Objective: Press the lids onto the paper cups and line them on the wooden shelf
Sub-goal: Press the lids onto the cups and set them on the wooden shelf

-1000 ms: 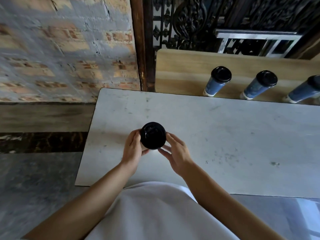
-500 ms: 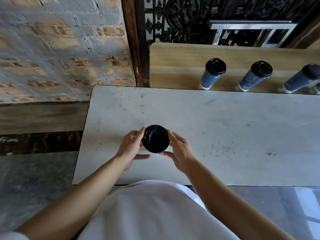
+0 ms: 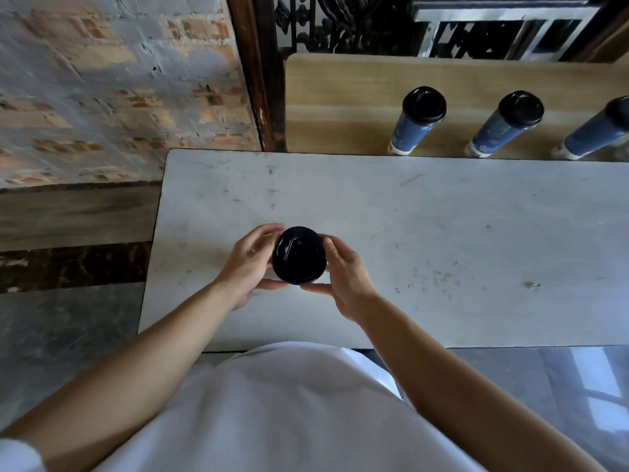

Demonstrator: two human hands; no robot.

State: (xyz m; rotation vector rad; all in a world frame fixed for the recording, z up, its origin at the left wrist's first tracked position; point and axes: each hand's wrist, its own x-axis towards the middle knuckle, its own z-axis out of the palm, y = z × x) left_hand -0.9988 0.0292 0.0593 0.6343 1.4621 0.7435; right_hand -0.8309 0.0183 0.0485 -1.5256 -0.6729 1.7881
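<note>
1. Curled from either side, our left hand and right hand grip the black lid, fingers round its rim, probably to seat it evenly.
2. Seen from the head, that lid hides its paper cup; we cannot tell whether it rests on the white table.
3. Beyond, lidded cups stand in a row on the wooden shelf, with room to their left.

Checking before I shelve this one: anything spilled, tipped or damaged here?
Nothing stands out. On the wooden shelf the left cup, middle cup and right cup stand upright, lids on. The left hand and right hand grip the black lid over the white table, which shows only faint scuffs, no spill.
</note>
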